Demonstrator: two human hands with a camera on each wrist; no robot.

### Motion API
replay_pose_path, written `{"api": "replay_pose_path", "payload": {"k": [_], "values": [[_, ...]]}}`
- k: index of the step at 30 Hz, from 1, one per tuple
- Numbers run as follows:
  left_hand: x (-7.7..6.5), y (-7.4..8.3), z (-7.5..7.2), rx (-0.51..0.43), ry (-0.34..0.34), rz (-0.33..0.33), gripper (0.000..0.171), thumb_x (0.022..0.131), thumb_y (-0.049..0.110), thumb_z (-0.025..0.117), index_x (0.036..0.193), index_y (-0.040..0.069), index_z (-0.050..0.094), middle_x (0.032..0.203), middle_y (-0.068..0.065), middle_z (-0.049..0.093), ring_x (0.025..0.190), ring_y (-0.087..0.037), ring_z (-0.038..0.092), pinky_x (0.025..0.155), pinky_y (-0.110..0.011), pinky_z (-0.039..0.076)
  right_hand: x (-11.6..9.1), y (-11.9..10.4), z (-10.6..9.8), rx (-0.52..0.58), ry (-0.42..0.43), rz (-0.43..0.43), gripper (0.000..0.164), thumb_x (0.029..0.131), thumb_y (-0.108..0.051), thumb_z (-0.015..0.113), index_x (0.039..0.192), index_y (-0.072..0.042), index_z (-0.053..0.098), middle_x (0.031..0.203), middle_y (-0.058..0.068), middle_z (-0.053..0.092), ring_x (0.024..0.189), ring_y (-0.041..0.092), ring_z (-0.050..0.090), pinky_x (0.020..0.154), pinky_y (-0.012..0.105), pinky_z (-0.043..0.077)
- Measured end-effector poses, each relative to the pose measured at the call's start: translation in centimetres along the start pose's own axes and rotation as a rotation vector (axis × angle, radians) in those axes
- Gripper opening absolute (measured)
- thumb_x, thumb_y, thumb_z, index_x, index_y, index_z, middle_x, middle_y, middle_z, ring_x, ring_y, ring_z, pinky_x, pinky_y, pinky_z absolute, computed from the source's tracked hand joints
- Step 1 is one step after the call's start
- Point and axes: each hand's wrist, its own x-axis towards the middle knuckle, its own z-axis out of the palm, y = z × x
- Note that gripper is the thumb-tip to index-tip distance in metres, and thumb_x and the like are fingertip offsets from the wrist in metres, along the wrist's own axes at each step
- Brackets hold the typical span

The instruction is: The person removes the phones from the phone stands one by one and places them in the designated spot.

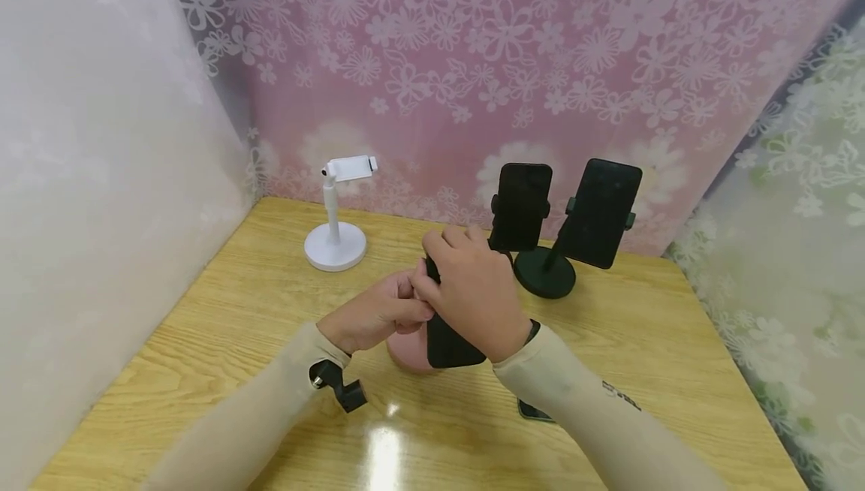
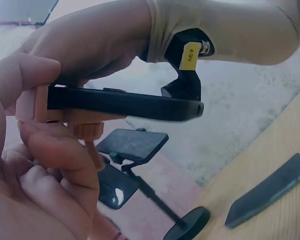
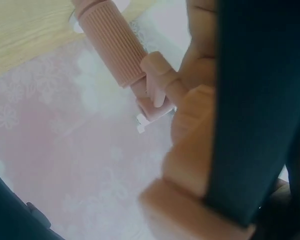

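A pink phone stand has its round base (image 1: 405,356) on the table in front of me, and its ribbed stem (image 3: 112,45) shows in the right wrist view. At its top is a black phone (image 1: 451,344), seen edge-on in the left wrist view against the pink clamp (image 2: 41,103). My left hand (image 1: 378,312) pinches the clamp's end, thumb on one side and curled fingers on the other. From above, my right hand (image 1: 476,292) grips the phone, hiding much of it. The right fingertips are partly hidden in all views.
A white phone stand (image 1: 335,247) without a phone stands at the back left. At the back right, two dark stands hold a smaller phone (image 1: 523,206) and a larger phone (image 1: 601,213). Another phone (image 2: 267,192) lies flat on the table, partly under my right forearm in the head view.
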Motion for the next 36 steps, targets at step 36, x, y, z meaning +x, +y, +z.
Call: {"api": "replay_pose_path", "payload": {"k": [36], "values": [[0.3, 4.4, -0.1, 0.726, 0.009, 0.085, 0.021, 0.099, 0.016, 0.068, 0.116, 0.016, 0.056, 0.101, -0.002, 0.060, 0.086, -0.017, 0.059, 0.075, -0.030, 0.052, -1.8, 1.2, 0.1, 0.252, 0.158, 0.006, 0.011, 0.096, -0.018, 0.064, 0.097, -0.009, 0.071, 0.095, 0.006, 0.066, 0.083, 0.023, 0.060, 0.058, 0.034, 0.053]]}}
